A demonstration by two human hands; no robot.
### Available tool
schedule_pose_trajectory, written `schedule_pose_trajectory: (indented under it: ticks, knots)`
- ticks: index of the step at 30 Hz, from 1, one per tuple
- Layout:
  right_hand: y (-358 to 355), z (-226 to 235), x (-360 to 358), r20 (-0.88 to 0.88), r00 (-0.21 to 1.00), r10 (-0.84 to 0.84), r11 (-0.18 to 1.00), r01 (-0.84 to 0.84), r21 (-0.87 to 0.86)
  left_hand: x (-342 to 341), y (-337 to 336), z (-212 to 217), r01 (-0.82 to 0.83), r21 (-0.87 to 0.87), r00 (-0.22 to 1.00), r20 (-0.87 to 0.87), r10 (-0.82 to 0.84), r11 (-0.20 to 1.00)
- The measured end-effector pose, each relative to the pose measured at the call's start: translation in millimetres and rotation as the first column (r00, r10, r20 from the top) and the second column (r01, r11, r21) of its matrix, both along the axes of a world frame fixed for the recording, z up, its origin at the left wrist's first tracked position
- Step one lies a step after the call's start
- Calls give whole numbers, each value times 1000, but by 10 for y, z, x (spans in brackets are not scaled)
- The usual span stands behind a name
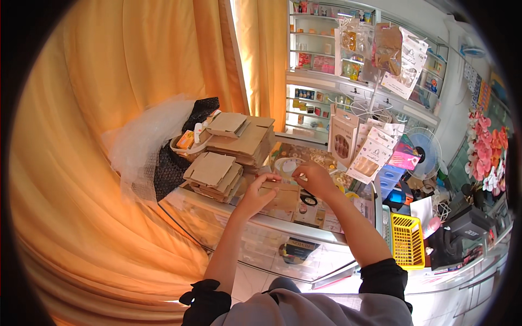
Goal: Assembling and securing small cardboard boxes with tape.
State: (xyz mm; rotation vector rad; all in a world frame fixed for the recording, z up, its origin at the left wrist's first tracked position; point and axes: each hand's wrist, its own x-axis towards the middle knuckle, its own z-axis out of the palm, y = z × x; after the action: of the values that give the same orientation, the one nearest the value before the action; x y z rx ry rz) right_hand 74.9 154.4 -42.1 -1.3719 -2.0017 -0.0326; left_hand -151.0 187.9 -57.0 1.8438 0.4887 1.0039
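My left hand (262, 194) and my right hand (314, 179) are close together over a glass counter. The fingers of both are bent in, and anything between them is too small to make out. A brown cardboard box (284, 196) lies just below them on the counter. Beyond the fingers is a pale roll of tape (287, 164). Scissors with black handles (308, 198) lie beside the box, under my right hand. To the left of my left hand, small flattened cardboard boxes (209, 169) are stacked.
Larger flat cardboard pieces (239, 144) are piled farther back, beside bubble wrap (173, 168). A display rack with hanging packages (372, 155) stands at the counter's right. Past it are a yellow basket (408, 240) and a fan (424, 152). An orange curtain (109, 217) hangs left.
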Motion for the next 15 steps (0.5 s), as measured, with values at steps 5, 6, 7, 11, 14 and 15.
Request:
schedule_pose_trajectory:
  ticks: [5, 6, 7, 11, 14, 15]
  knots:
    - [-30, 160, -151, -313, 934, 173, 984, -181, 4, -5, 18, -17, 11, 42, 1000, 28, -12, 999]
    - [-63, 183, -177, -312, 934, 172, 984, -181, 2, 4, 30, -18, 7, 59, 999, 42, -10, 998]
    - [-123, 252, -248, -353, 908, 227, 966, -257, -39, -5, 40, -26, -4, 76, 999, 55, 0, 997]
    - [-179, 142, -399, -410, 853, 324, 911, -398, -108, -8, 33, -53, -13, 121, 996, 90, 2, 993]
    - [-216, 150, -354, -401, 872, 281, 905, -380, -193, -1, 6, -37, 7, -46, 997, 75, -3, 999]
    - [-219, 164, -347, -403, 870, 285, 903, -385, -193, 1, 11, -25, 14, -89, 997, 74, -7, 996]
